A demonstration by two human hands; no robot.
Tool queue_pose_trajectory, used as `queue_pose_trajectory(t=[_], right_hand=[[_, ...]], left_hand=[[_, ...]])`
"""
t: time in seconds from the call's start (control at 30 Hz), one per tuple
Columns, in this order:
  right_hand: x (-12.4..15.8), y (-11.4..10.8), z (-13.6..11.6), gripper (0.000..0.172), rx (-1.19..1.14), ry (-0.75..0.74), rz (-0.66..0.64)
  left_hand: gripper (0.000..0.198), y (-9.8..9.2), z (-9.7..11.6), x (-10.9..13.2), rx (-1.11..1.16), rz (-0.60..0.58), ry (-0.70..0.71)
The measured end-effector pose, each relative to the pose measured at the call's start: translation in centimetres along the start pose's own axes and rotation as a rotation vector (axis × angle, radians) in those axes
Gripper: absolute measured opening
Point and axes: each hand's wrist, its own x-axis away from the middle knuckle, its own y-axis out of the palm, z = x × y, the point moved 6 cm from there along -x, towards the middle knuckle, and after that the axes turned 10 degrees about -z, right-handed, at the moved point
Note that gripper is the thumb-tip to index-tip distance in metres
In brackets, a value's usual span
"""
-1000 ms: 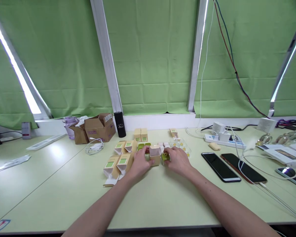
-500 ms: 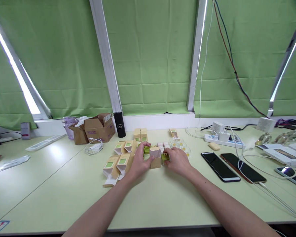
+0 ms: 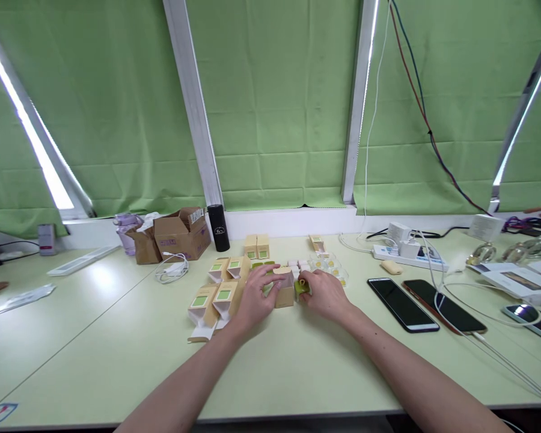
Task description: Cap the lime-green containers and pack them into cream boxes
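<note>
A small tan cardboard box [image 3: 284, 296] stands on the table in front of me, its pale inner flap showing at the top. My left hand [image 3: 258, 296] grips it from the left, fingers at its upper edge and thumb against its side. Just right of the box, my right hand [image 3: 327, 293] pinches a small olive-green item [image 3: 302, 288] with a ring-like yellowish top; its exact kind is unclear. More green pieces [image 3: 258, 264] lie behind my left fingers, partly hidden. Several similar boxes with green labels [image 3: 224, 295] lie with open flaps at the left.
Behind my hands are small pinkish-white pieces [image 3: 298, 266] and a clear plastic tray with yellow spots [image 3: 329, 264]. Phones [image 3: 403, 305], cables and a power strip [image 3: 410, 260] lie right. A brown carton [image 3: 183, 234] and black cylinder [image 3: 219, 228] stand back left.
My left fingers have shifted over the box's top edge, and its flap has moved back so the opening shows more. The right hand with the green item has hardly moved.
</note>
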Motion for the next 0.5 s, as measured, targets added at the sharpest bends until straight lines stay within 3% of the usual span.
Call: queue_pose_trajectory(t=[0.5], right_hand=[[-0.3,0.5,0.6,0.032,-0.036,-0.021,-0.018]], left_hand=[[0.029,-0.1,-1.9,-0.5,0.279,0.084,-0.199]])
